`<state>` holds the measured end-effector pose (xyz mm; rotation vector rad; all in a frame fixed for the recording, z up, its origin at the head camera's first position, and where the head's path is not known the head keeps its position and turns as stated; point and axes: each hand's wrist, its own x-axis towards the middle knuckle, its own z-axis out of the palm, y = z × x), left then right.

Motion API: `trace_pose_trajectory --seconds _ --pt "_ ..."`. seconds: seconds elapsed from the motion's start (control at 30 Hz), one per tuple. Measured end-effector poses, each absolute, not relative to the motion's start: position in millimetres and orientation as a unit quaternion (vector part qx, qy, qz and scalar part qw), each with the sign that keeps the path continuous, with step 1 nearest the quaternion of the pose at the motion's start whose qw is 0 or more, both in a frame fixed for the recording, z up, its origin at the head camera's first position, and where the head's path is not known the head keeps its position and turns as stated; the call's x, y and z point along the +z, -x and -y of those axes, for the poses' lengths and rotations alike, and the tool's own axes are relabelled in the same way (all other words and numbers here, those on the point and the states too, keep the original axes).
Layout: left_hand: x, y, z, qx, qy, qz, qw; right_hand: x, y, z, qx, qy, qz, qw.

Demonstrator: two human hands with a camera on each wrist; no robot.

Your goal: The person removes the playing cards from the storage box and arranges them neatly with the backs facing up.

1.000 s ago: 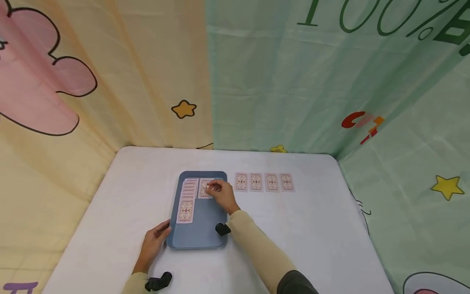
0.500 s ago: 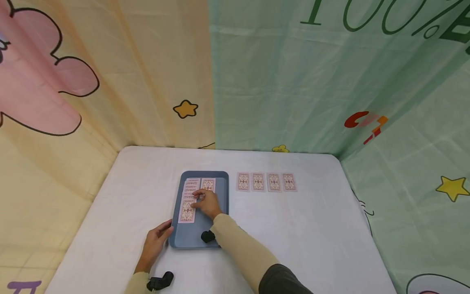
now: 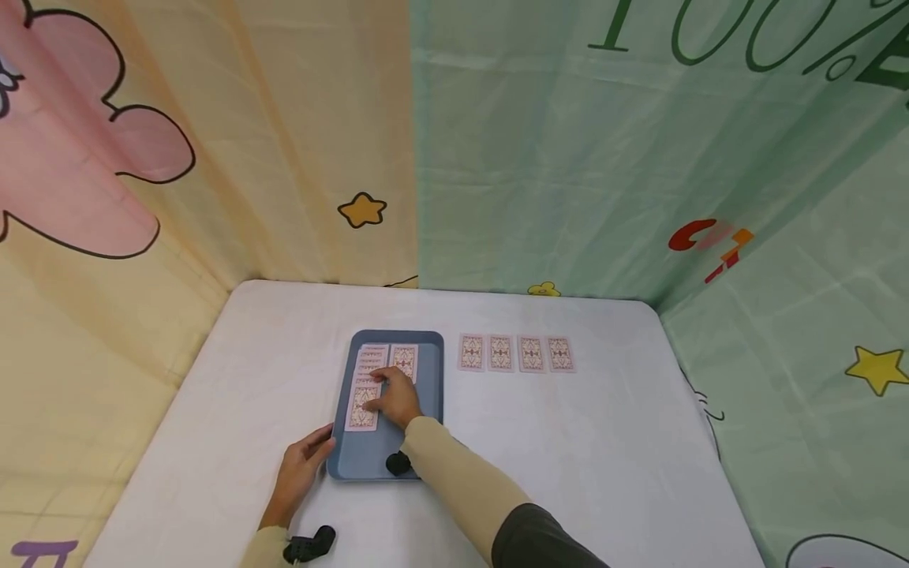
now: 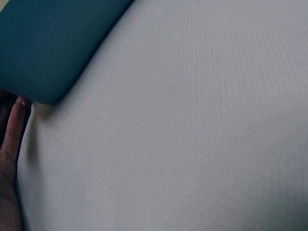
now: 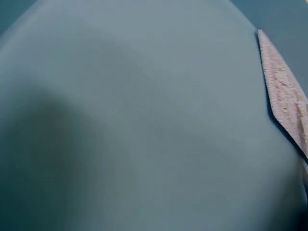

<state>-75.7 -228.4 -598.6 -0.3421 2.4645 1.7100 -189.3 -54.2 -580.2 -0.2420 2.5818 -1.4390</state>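
Note:
In the head view, a blue-grey tray (image 3: 408, 454) holds face-down playing cards. Several overlap in a column down its left side, ending in a fully exposed playing card (image 3: 362, 418); a single card (image 3: 404, 356) lies to the right. My right hand (image 3: 399, 398) reaches over the column, thumb and index finger apart, the thumb at the lowest card. My left hand (image 3: 301, 465) rests against the tray's left edge with its fingers fairly straight. The left wrist view has a finger (image 4: 14, 125) by the tray corner (image 4: 48, 72). A card (image 5: 284, 91) shows at the right wrist view's edge.
To the right of the tray, a row of several face-down cards (image 3: 500, 353) lies on the white table (image 3: 568, 457). Printed curtains (image 3: 533, 158) hang around the table's back and sides.
My right hand has moved left and down from the single card to the overlapping column, with its thumb shifting slightly lower since. My left hand stays at the tray's edge.

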Motion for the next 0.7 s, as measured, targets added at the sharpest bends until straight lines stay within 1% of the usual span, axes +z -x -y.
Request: trace_pose_trajectory --seconds 0.17,0.47,0.7 --pt "-597.8 75.8 227.8 0.564 0.117 -0.815 0.06 -578.9 186.2 56.1 -0.428 0.091 -0.894 0.097" --pt "-597.6 76.9 228.3 0.565 0.118 -0.814 0.063 -580.6 185.7 58.9 -0.377 0.113 -0.916 0.083" --pt "-597.0 76.2 229.0 0.564 0.113 -0.815 0.064 -580.7 185.3 60.0 -0.351 0.116 -0.925 0.084"
